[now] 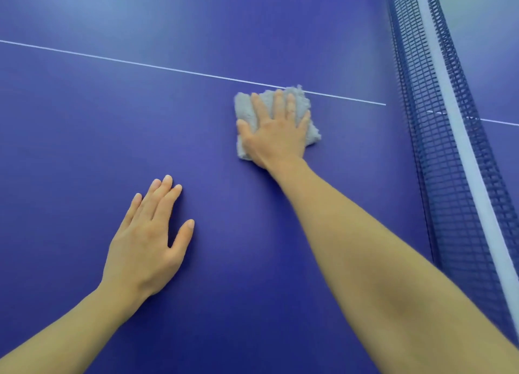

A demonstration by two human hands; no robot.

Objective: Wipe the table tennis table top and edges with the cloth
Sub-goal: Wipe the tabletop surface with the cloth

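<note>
The blue table tennis table top [84, 126] fills the view. A folded grey fluffy cloth [302, 104] lies flat on it, just below the white centre line [140, 63]. My right hand [273, 129] presses down on the cloth with straight, spread fingers, covering most of it. My left hand [146, 241] rests flat on the bare table top, lower left of the cloth, fingers straight and holding nothing.
The dark blue net [438, 149] with a white top band runs along the right side, close to the cloth. Beyond it lies the other half of the table [483, 36]. No table edge shows in view.
</note>
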